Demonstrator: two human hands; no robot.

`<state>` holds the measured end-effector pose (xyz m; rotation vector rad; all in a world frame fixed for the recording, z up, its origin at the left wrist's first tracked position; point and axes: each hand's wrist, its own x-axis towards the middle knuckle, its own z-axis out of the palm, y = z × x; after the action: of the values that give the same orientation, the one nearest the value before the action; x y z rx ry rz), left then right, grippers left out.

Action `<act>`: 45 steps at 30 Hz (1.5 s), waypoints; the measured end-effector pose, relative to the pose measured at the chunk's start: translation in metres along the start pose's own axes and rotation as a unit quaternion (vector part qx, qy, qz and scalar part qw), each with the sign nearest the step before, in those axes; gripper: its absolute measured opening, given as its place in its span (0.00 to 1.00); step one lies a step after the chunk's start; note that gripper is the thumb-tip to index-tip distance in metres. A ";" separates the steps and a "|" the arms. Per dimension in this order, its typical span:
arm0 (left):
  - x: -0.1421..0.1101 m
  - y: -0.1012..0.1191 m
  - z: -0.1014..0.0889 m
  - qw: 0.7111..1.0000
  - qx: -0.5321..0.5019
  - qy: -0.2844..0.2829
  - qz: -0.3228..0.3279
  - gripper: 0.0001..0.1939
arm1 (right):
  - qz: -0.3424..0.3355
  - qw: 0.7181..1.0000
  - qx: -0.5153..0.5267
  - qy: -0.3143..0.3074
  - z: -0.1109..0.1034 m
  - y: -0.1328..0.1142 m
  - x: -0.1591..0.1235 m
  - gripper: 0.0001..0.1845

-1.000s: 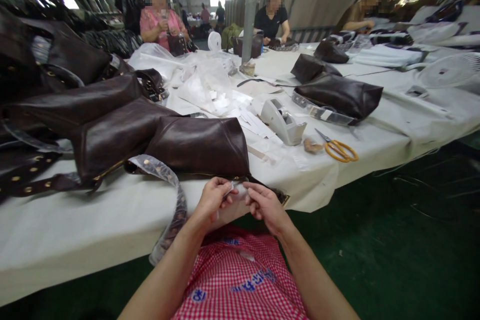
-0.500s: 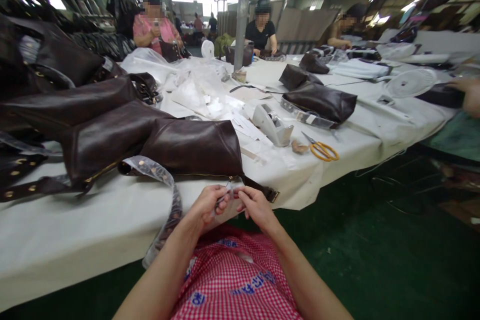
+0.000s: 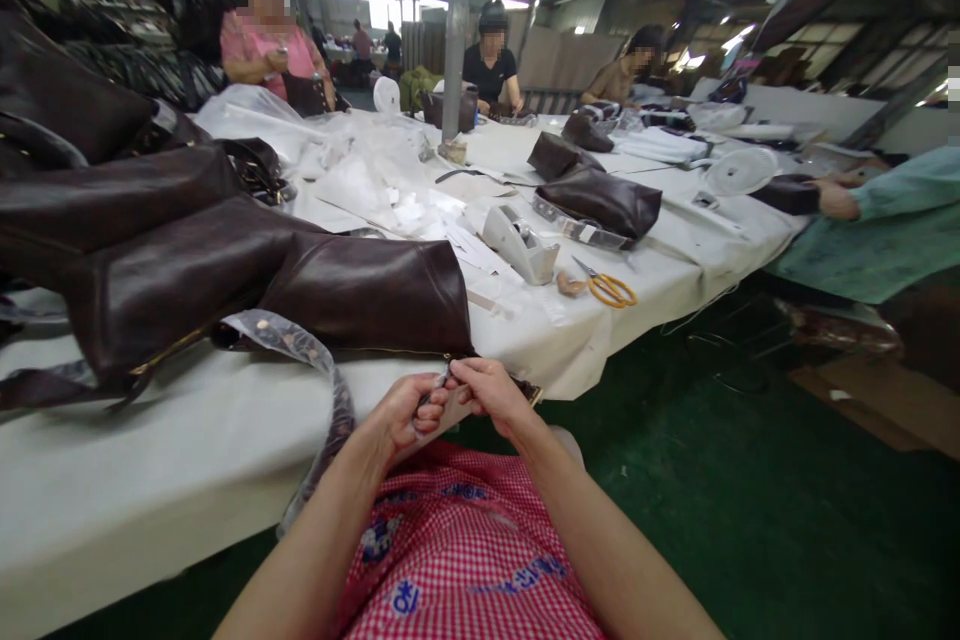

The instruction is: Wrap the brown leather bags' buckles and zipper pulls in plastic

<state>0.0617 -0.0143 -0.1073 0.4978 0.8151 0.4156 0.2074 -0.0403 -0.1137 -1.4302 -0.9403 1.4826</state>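
Note:
A dark brown leather bag (image 3: 367, 295) lies on its side at the table's front edge, with its zipper along the near side. Both hands meet just below the zipper's right end. My left hand (image 3: 411, 410) is closed, its thumb and forefinger pinching the zipper pull (image 3: 444, 375), which looks wrapped in thin clear film. Something small and dark shows within its curled fingers, too hidden to name. My right hand (image 3: 491, 392) is closed too, with its fingertips pinching the same pull. A strap (image 3: 319, 360) in clear plastic hangs over the edge left of my hands.
More brown bags (image 3: 172, 270) are heaped at left. A tape dispenser (image 3: 519, 245), orange-handled scissors (image 3: 609, 285) and another bag (image 3: 604, 200) lie on the white-covered table (image 3: 555, 340). A metal post (image 3: 456, 40) rises behind. Co-workers sit across; another person's hand (image 3: 836, 200) is at right.
My right fingers have closed in on the pull and come against my left fingertips; the film between them shows less. The view has turned right, showing more of the green-sleeved person.

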 end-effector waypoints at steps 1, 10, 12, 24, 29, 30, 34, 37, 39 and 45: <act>-0.001 -0.001 0.000 1.000 0.007 0.004 0.006 0.08 | 0.005 1.000 -0.005 -0.003 0.001 0.000 0.001 0.15; -0.002 -0.016 -0.003 0.981 0.102 0.112 0.125 0.10 | 0.031 0.999 -0.026 -0.017 -0.005 -0.005 0.000 0.10; -0.003 -0.018 -0.002 0.952 0.177 0.170 0.184 0.12 | 0.060 0.997 0.014 -0.056 -0.009 -0.011 -0.001 0.10; -0.005 -0.025 0.003 0.964 0.121 0.169 0.164 0.11 | -0.009 0.972 0.220 -0.084 -0.017 -0.026 -0.012 0.18; -0.009 -0.025 -0.001 0.984 0.044 0.105 0.135 0.13 | -0.091 0.993 0.066 -0.028 -0.015 -0.001 -0.016 0.26; -0.010 -0.025 -0.002 0.986 0.033 0.094 0.134 0.14 | -0.105 0.994 0.018 -0.014 -0.012 0.004 -0.016 0.26; -0.008 -0.030 0.000 0.978 0.070 0.111 0.162 0.17 | -0.132 0.986 -0.087 0.049 0.001 0.015 -0.012 0.21; -0.004 -0.032 0.002 0.964 0.130 0.148 0.178 0.18 | -0.137 0.983 -0.106 0.066 0.004 0.015 -0.010 0.18; -0.001 -0.033 0.003 0.958 0.160 0.160 0.178 0.18 | -0.138 0.981 -0.113 0.073 0.003 0.014 -0.009 0.18; 0.005 -0.028 0.003 0.960 0.153 0.164 0.166 0.17 | -0.283 0.900 -0.307 0.123 -0.002 0.015 -0.004 0.11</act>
<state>0.0715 -0.0350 -0.1241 0.8761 1.1305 0.6990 0.2086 -0.0492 -0.1269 -1.5328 -1.5792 0.5684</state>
